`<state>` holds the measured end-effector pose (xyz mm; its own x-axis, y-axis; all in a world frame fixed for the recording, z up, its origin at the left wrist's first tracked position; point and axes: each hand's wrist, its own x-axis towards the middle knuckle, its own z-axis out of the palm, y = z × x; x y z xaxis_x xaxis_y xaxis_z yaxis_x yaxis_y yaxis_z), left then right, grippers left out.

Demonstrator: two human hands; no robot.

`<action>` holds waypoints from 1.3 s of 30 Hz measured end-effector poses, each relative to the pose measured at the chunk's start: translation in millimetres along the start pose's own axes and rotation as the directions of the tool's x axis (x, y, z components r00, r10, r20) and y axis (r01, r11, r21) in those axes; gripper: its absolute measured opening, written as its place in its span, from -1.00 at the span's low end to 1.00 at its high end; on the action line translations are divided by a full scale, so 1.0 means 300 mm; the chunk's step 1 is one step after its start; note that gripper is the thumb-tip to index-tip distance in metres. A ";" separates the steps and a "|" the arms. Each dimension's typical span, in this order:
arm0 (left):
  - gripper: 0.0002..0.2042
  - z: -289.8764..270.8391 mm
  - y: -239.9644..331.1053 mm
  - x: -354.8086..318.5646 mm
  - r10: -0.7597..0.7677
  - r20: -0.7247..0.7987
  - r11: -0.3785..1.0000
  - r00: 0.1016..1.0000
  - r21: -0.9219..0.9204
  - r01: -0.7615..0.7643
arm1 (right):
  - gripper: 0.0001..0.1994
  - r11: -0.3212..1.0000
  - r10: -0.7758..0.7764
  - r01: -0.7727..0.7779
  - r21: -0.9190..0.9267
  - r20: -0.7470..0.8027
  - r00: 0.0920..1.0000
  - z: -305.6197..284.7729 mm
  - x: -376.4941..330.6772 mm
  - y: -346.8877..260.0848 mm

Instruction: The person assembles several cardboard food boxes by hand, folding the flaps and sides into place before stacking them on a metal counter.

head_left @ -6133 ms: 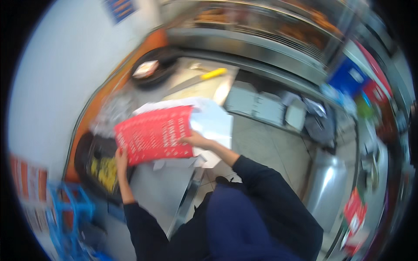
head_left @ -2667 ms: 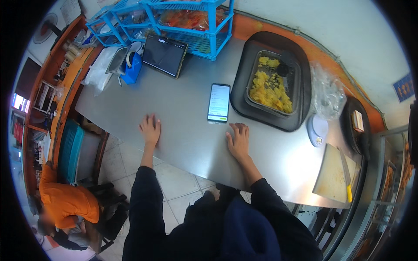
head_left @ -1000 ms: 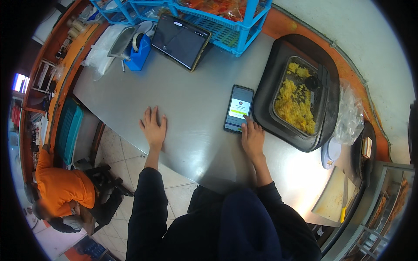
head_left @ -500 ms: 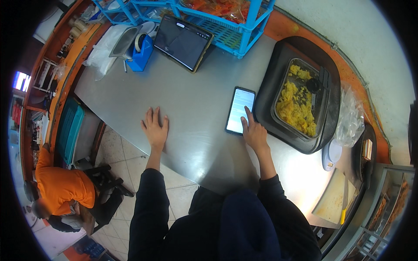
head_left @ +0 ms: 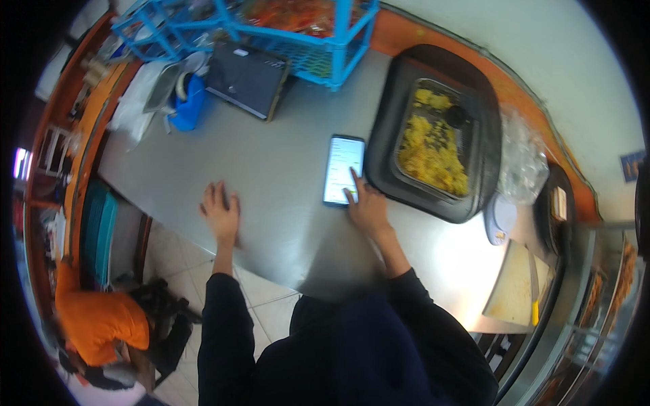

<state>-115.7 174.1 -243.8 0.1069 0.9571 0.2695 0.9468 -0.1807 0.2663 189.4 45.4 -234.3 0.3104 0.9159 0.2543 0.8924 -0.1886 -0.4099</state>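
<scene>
My left hand rests flat on the steel table, palm down, with its fingers apart and nothing in them. A smartphone with a lit, pale screen lies on the same table. Over its lower right part reaches my right hand, index finger and thumb stretched out at the screen and the other fingers partly bent. That hand holds nothing. Just right of the phone stands a large black tray-like base carrying a metal pan of crumbly yellow food.
At the back are a tablet, a blue tape dispenser and a blue plastic rack. To the right lie clear plastic bags, a small scale and a cutting board with a yellow-handled knife. A person in orange sits at left.
The view has shifted, so the table and its things appear farther left and slightly higher. My right fingertips sit a little lower on the phone screen; my left hand stays on the table.
</scene>
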 end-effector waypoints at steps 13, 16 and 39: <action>-0.60 -0.010 0.006 0.004 0.037 -0.023 0.998 0.999 0.056 -0.036 | -0.59 0.787 0.238 -0.601 -0.140 -0.830 0.505 -0.670 -0.061 0.774; -0.59 -0.011 0.001 0.002 0.020 -0.022 0.997 1.000 0.077 -0.018 | -0.56 0.499 0.378 -0.731 -0.465 -0.643 0.667 -0.671 -0.053 1.011; -0.58 0.030 -0.032 -0.008 -0.001 0.012 0.993 1.000 0.115 -0.001 | -0.76 0.725 0.680 -0.335 0.601 -0.699 0.218 -1.743 -0.153 1.031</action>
<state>-122.3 175.7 -255.2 0.1098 0.9598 0.2583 0.9753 -0.1542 0.1581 622.4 -240.2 85.4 0.9041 -0.1762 0.3893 0.3466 -0.2305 -0.9093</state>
